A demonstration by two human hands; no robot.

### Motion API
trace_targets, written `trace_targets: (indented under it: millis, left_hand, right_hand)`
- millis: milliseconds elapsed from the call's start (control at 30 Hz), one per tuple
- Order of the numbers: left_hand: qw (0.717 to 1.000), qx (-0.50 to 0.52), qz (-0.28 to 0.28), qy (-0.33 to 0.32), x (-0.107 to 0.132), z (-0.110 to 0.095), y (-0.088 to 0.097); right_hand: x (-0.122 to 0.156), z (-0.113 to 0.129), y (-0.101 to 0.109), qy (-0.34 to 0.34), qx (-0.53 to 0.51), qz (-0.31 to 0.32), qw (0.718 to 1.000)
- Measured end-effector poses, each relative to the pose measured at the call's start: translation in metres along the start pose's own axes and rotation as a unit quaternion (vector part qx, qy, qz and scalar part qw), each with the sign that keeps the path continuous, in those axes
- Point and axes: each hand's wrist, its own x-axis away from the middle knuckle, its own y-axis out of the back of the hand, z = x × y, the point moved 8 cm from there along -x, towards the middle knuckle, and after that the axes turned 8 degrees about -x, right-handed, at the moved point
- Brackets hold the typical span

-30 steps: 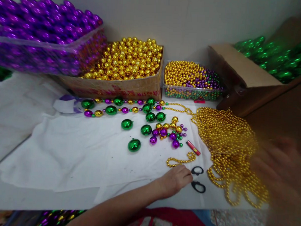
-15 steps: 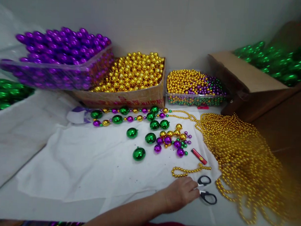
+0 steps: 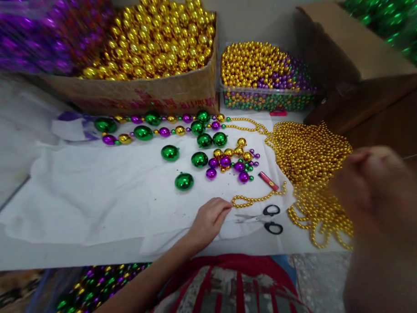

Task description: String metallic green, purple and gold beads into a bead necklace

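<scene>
My left hand (image 3: 210, 220) is low over the white cloth (image 3: 118, 194), thumb and fingers pinched together at the looped left end of a short gold bead strand (image 3: 251, 200). Its fingertips touch the strand there. Black-handled scissors (image 3: 272, 219) lie just right of this hand, blades toward it. My right hand (image 3: 374, 194) is raised at the right, smeared by motion, in front of a heap of gold bead strings (image 3: 307, 151); what its fingers do is unclear. A red lighter-like stick (image 3: 268, 181) lies above the strand. Loose gold, purple and green balls (image 3: 225, 161) are clustered beyond.
A beaded garland (image 3: 143, 132) stretches across the back of the cloth. Behind it stand a carton of gold balls (image 3: 156, 93), a clear tub of small beads (image 3: 265, 92) and an open cardboard box (image 3: 356, 47). Large green balls (image 3: 184, 181) lie mid-cloth.
My left hand has moved left, away from the scissors, to the end of the gold strand. My right hand has come into view. The camera has tilted down and nearer.
</scene>
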Motion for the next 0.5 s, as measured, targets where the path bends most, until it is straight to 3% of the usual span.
trace_targets:
  millis: [100,133,200,267,367,500]
  left_hand:
    - [0.998,-0.037,0.034,-0.036,0.022,0.002,-0.012]
    - [0.997,-0.051,0.037,-0.046,0.028,0.001,-0.016]
    - [0.996,-0.07,0.035,-0.051,0.037,0.002,-0.023]
    - [0.995,-0.079,0.032,-0.044,0.04,0.003,-0.027]
    - [0.995,-0.084,0.028,-0.036,0.037,-0.001,-0.029]
    - [0.992,-0.114,0.032,-0.048,0.019,-0.017,-0.034]
  right_hand:
    - [0.025,-0.085,-0.021,-0.218,0.005,0.05,0.975]
    - [0.037,-0.11,-0.026,-0.258,0.023,0.079,0.963]
    - [0.059,-0.147,-0.029,-0.267,0.073,0.128,0.952]
    - [0.074,-0.163,-0.025,-0.202,0.152,0.138,0.958]
    - [0.085,-0.145,-0.014,-0.037,0.261,0.1,0.959]
    - [0.087,-0.075,0.01,0.117,0.336,-0.039,0.934]
